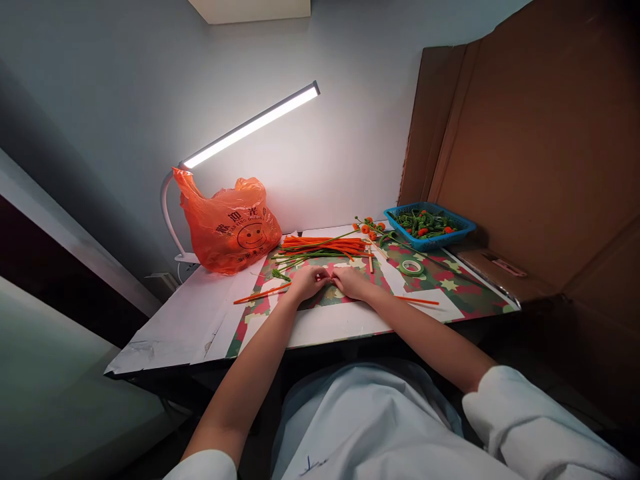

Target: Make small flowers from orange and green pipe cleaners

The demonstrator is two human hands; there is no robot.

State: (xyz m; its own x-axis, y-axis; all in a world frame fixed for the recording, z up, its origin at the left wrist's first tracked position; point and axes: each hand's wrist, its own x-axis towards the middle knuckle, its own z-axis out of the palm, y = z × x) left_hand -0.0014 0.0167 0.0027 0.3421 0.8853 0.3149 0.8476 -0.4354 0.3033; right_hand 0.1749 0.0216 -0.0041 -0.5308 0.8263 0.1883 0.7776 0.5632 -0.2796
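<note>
My left hand (309, 282) and my right hand (351, 281) rest side by side on the table (185, 320), fingertips meeting at a small piece between them that is too small to make out. Just beyond them lies a pile of orange and green sticks (323, 247). One orange stick (261, 293) lies left of my left hand, another orange stick (417, 301) right of my right hand. A roll of green tape (411, 267) sits to the right, behind it a stem with orange balls (373, 229).
An orange plastic bag (229, 225) stands at the back left under a lit desk lamp (250, 125). A blue basket (429, 225) of green and orange pieces sits at the back right. Brown cardboard (525, 153) walls off the right side.
</note>
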